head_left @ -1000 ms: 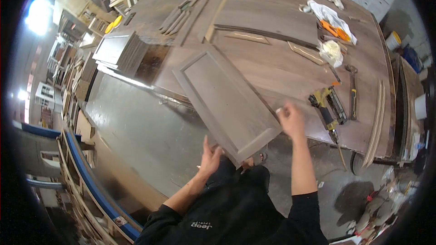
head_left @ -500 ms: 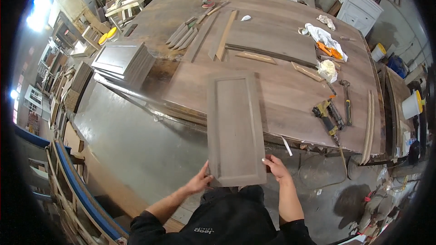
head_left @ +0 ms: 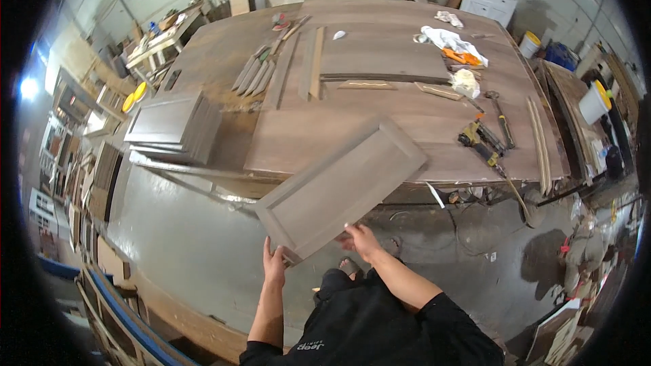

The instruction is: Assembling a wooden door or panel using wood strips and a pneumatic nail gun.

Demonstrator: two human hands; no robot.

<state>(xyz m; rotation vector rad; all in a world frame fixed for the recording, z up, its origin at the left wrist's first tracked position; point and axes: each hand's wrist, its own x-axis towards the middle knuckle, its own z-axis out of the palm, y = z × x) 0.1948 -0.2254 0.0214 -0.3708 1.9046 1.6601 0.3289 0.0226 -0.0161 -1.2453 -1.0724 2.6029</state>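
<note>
Between my hands is a grey-brown cabinet door point(head_left: 342, 183) with a raised frame and a recessed panel. It is tilted, its far end toward the upper right over the table's front edge. My left hand point(head_left: 274, 261) grips its near left corner, and my right hand point(head_left: 361, 240) holds its near long edge; the fingers beneath are partly hidden. Beyond it lies the large brown worktable point(head_left: 291, 142). A stack of similar doors point(head_left: 163, 122) sits at the table's left corner.
On the table's right lie a nail gun point(head_left: 480, 142) with a hose, a hammer point(head_left: 500, 120) and long strips point(head_left: 539, 146). Farther back are moulding pieces point(head_left: 255, 74), a white cloth point(head_left: 451, 41) and a sander point(head_left: 279, 22). A blue-edged rack point(head_left: 129, 315) stands at lower left.
The cabinet door has turned clockwise from nearly upright to slanted, its near end swinging left. Both hands moved left with it, and the right hand shifted along its edge. My view has turned slightly.
</note>
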